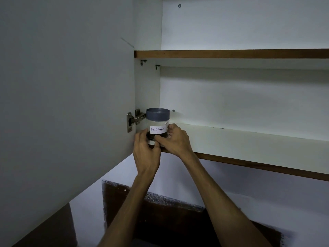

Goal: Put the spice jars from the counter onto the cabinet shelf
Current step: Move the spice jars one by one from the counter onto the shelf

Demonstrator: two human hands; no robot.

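Note:
A clear spice jar (pixel 158 122) with a grey-blue lid and a white label reading "Black Pepper" stands upright at the far left end of the lower cabinet shelf (pixel 249 145), close to the front edge. Dark spice fills its bottom. My left hand (pixel 145 152) holds the jar's lower left side with fingers and thumb. My right hand (pixel 175 139) holds its lower right side, thumb in front at the base. Both hands reach up from below.
The open cabinet door (pixel 65 104) hangs at the left, its metal hinge (pixel 134 120) just beside the jar. An upper shelf (pixel 231 54) runs above. Below the cabinet are a white wall and a dark brown panel (pixel 178 220).

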